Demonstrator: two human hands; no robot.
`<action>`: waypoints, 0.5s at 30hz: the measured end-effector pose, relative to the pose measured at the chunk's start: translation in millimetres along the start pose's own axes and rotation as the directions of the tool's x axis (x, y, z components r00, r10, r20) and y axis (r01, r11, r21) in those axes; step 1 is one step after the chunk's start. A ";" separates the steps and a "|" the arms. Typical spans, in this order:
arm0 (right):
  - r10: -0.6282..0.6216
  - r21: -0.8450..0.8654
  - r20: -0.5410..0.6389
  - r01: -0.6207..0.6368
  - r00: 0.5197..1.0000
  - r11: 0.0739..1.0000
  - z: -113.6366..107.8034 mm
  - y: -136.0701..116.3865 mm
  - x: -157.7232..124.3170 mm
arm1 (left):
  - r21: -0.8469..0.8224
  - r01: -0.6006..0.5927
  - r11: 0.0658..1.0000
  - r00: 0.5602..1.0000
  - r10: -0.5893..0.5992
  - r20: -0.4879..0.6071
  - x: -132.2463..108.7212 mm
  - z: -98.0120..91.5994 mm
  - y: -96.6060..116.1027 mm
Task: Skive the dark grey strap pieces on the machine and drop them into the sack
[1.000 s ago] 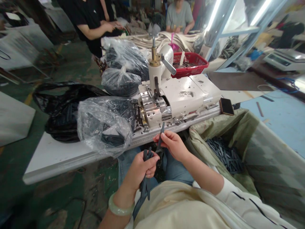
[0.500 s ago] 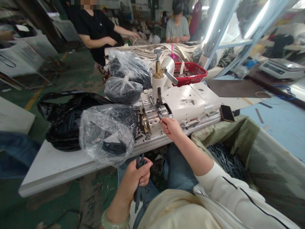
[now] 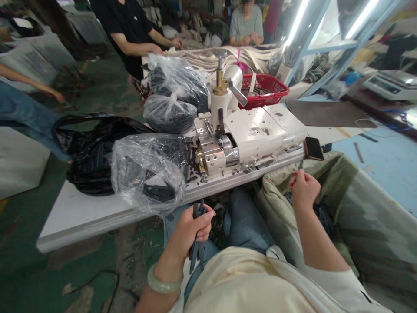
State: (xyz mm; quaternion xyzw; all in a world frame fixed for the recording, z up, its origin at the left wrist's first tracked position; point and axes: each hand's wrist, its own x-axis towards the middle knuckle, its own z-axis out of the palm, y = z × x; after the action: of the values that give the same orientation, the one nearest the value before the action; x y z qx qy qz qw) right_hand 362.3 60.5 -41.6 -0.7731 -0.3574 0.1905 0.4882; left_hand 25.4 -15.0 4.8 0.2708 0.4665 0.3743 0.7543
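My left hand [image 3: 192, 227] is closed round a bundle of dark strips [image 3: 196, 254] that hangs down over my lap, below the table edge. My right hand [image 3: 304, 189] hovers over the open green sack [image 3: 358, 204], fingers curled and seen from the back; what they hold, if anything, is hidden. Dark strips [image 3: 325, 216] lie inside the sack just under that hand. A white bench machine [image 3: 257, 132] with a metal feed block [image 3: 211, 152] stands on the white table [image 3: 81, 213] in front of me.
A clear bag of dark strips [image 3: 146, 169] and a black bag [image 3: 87, 152] lie left of the machine, two more bags [image 3: 172, 100] behind. A phone [image 3: 313, 148] and red basket [image 3: 267, 89] sit to the right. Two people [image 3: 130, 30] work at the far table.
My right hand left the machine's feed block and swung right and down over the green sack. My left hand kept its bundle in place. A person's arm came in at the left edge.
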 end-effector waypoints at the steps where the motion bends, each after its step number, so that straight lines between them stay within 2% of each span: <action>1: -0.018 -0.239 -0.015 0.014 1.000 0.971 -22.1 18.4 4.6 | 0.005 0.010 1.000 1.000 -0.010 0.013 1.1 1.1 -0.7; 2: -0.049 -0.436 -0.027 0.032 0.998 0.899 -40.4 32.6 6.9 | 0.013 0.021 1.000 0.999 -0.022 0.031 2.8 2.5 -1.7; 3: -0.078 -0.562 -0.033 0.046 0.996 0.826 -53.7 41.4 6.4 | 0.022 0.034 0.999 0.998 -0.035 0.054 4.8 4.6 -2.9; 4: -0.093 -0.613 0.007 0.078 0.996 0.786 -60.9 44.2 2.6 | 0.035 0.046 0.998 0.995 -0.049 0.082 7.1 7.3 -4.4; 5: -0.095 -0.586 0.069 0.118 0.993 0.802 -61.7 41.2 -4.7 | 0.049 0.058 0.997 0.991 -0.064 0.114 9.3 10.6 -5.9; 6: -0.082 -0.480 0.172 0.156 0.982 0.863 -56.6 32.9 -15.3 | 0.063 0.069 0.996 0.986 -0.078 0.146 11.2 14.5 -7.5; 7: -0.068 -0.311 0.320 0.173 0.945 0.934 -46.4 20.5 -28.9 | 0.077 0.078 0.994 0.980 -0.091 0.176 12.4 18.5 -9.2; 8: -0.077 -0.104 0.491 0.146 0.868 0.984 -32.6 5.6 -44.6 | 0.090 0.087 0.992 0.974 -0.103 0.202 12.8 22.5 -10.8; 10: -0.161 0.202 0.768 0.004 0.620 0.979 -0.2 -26.1 -78.9 | 0.107 0.097 0.989 0.965 -0.120 0.233 10.8 28.6 -13.9; 11: -0.221 0.281 0.834 -0.045 0.505 0.959 15.2 -40.2 -95.6 | 0.111 0.098 0.989 0.964 -0.122 0.236 8.5 30.3 -15.3; 12: -0.272 0.333 0.865 -0.077 0.421 0.940 28.6 -51.9 -110.9 | 0.112 0.096 0.989 0.966 -0.119 0.230 5.5 30.9 -16.6; 13: -0.306 0.363 0.881 -0.099 0.361 0.927 39.5 -60.9 -123.9 | 0.108 0.094 0.990 0.969 -0.116 0.219 2.0 30.4 -17.8; 14: -0.324 0.378 0.886 -0.112 0.331 0.919 47.8 -67.0 -134.3 | 0.099 0.094 0.991 0.972 -0.113 0.206 -1.7 29.0 -18.8; 15: -0.324 0.381 0.888 -0.127 0.327 0.916 53.8 -70.6 -141.7 | 0.086 0.098 0.991 0.974 -0.113 0.196 -5.5 26.8 -19.7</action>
State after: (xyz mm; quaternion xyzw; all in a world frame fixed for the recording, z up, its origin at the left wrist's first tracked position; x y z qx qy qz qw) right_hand 206.6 8.0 -10.6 -0.3838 -0.5749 0.6360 0.3431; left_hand 54.2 -32.3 3.8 0.3103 0.4157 0.2865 0.8055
